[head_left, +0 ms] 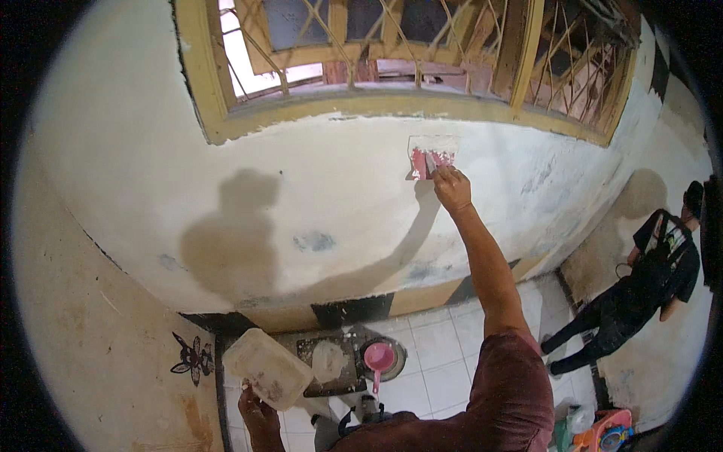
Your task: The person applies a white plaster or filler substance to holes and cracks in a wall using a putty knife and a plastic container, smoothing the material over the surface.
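My right hand (453, 190) is closed on a putty knife (417, 167) with a wide red blade smeared with white filler. Its blade lies against the white wall (346, 181), just under the window frame. Low on the left, my left hand (257, 409) grips the edge of a pale rectangular plastic tub (263, 360). Lumps of whitish filler stick to the tub's inside. Some of the left fingers are hidden beneath it. Grey patches show on the wall, and my shadow falls across it.
Above is a yellow-framed window (354, 102) with a metal grille. Below on the tiled floor (440, 361) are a pink dipper (379, 354) over a round container and a dusty dark board (320, 384). At right a person in black (640, 290) stands near an orange plastic item (606, 431).
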A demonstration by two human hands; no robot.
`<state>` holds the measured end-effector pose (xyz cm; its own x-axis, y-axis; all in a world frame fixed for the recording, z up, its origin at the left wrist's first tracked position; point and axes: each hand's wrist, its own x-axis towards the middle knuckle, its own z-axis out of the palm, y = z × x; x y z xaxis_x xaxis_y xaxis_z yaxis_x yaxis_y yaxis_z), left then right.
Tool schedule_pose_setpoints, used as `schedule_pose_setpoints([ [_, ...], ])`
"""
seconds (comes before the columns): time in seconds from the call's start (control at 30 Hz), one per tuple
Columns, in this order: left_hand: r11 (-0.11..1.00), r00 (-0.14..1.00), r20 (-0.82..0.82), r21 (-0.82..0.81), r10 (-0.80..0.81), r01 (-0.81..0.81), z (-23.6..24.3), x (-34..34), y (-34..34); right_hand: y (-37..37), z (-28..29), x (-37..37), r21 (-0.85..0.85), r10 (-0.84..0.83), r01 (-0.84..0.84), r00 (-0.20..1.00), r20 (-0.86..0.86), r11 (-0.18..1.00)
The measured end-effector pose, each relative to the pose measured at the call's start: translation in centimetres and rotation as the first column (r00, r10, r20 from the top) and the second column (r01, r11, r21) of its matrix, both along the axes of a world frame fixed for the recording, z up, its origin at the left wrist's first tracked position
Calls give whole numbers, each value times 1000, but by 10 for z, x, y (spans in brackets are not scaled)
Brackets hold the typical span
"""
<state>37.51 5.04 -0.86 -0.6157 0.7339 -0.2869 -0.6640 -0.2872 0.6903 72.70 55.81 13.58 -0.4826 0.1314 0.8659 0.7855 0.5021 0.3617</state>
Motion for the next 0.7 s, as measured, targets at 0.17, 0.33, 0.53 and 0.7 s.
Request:
schedule_pose_setpoints([
  [0.17,995,990,-133,-74,53,-63,41,20,11,-19,-67,39,-200,78,-101,989,-122,975],
  [0.33,998,989,-146,-56,34,-42,29,15,13,-28,15,63,-378,-264,-53,626,-734,924],
  [0.53,996,995,-88,-74,43,-49,27,22,14,8,36,-2,-229,-172,-18,604,-779,973],
  [0.7,995,993,-110,-94,31,-41,25,32,31,-67,-18,-227,-466,-96,-298,752,-652,833],
])
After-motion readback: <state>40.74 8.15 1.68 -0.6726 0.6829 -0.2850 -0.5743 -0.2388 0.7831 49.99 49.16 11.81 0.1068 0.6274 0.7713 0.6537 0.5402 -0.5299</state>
